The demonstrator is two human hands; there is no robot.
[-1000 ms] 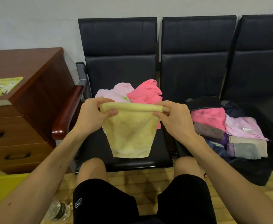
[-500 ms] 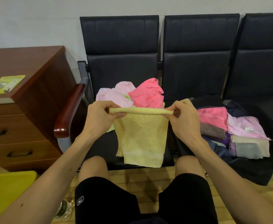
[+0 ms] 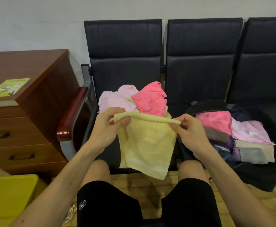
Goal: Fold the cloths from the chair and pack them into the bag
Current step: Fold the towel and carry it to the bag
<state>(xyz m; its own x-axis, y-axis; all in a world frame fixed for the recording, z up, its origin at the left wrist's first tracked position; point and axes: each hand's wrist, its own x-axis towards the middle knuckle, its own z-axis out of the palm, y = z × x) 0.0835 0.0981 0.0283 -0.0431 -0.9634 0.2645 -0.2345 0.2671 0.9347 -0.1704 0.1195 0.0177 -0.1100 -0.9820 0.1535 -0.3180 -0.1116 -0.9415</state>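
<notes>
**Folding step in hand, head view.** The left hand [image 3: 108, 128] and right hand [image 3: 190, 134] each pinch one end of the rolled top edge of a yellow cloth [image 3: 147, 145], with thumb and fingers curled round the roll. The rest of the cloth hangs free below them, in the air over the front edge of the chair [image 3: 124, 71] at its leftmost seat, and does not rest on it. The roll runs nearly level between the hands. Its left end pokes just past the left thumb [image 3: 124, 120], and its right end is caught at the right fingertips [image 3: 175, 126]. Behind it, toward the back edge of the same seat, lies the unfolded pile [image 3: 150, 100] (pale pink and bright pink pieces on top). The open black bag [image 3: 256, 176] sits on the seats to the right and holds folded cloths [image 3: 248, 133]. The cloth looks only part folded. The next move probably calls for doubling the hanging length without letting the rolled edge slip, then carrying the cloth right to the bag.
</notes>
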